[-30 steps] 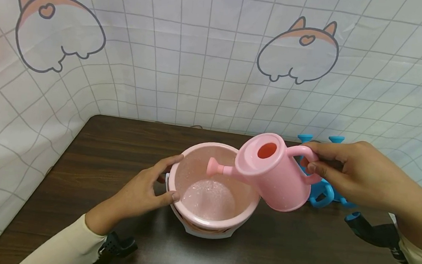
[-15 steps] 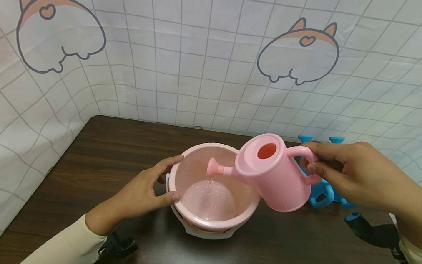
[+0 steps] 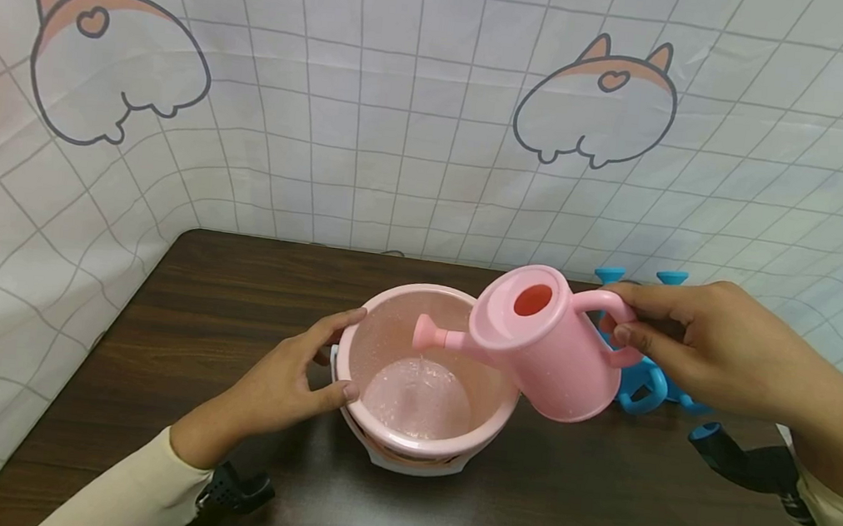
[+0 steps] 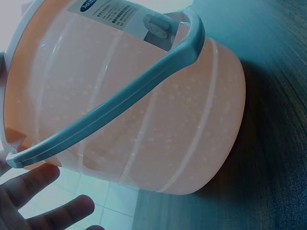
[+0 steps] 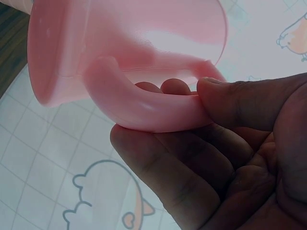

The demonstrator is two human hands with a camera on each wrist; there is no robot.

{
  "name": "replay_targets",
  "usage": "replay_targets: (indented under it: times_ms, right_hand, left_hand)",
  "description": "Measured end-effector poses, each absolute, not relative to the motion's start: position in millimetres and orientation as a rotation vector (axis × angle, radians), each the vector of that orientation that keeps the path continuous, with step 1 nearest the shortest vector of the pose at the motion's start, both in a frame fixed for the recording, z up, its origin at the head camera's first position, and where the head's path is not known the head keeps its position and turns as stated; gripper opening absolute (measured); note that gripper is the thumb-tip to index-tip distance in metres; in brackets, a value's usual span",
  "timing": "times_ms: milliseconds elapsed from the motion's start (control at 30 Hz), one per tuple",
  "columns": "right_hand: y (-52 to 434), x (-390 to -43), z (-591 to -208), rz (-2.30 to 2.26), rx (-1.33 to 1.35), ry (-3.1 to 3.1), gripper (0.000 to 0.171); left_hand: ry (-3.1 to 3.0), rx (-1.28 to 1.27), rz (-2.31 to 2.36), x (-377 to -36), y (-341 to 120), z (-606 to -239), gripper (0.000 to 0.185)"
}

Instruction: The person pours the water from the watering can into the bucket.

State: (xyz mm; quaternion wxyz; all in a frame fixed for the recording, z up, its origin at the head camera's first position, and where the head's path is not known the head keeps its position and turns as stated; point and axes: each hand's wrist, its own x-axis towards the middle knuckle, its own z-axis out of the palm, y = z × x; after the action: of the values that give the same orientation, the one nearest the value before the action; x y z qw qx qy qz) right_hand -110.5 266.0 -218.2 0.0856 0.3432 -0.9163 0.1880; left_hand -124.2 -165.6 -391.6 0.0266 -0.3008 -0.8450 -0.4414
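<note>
A pink bucket [image 3: 386, 327] with a pale grey handle [image 4: 124, 100] stands on the dark wooden table [image 3: 223, 296], with water in its bottom. My left hand [image 3: 291, 377] cups the bucket's left rim, fingers curved round the wall. My right hand [image 3: 693, 341] grips the handle of a pink watering can [image 3: 549, 349], thumb and fingers curled round the handle loop [image 5: 148, 108]. The can is tilted left, its spout [image 3: 432, 333] over the bucket, and a thin stream falls from it.
Blue plastic toys [image 3: 644, 387] lie on the table behind the can and my right hand. A white gridded cloth with cartoon animals [image 3: 601, 103] hangs behind and to the left. Dark wrist straps [image 3: 743, 462] show at both forearms.
The water surface in the bucket has shifted and rippled. Both hands and the can have stayed almost still.
</note>
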Motion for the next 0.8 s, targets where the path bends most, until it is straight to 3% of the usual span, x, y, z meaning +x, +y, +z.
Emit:
replay_targets:
  times_ms: [800]
  right_hand:
    - [265.1,-109.6,-217.3,0.53,1.035,-2.711,0.039]
  left_hand:
    - [-2.6,-0.931,-1.37,-124.7,-165.5,-392.9,0.082]
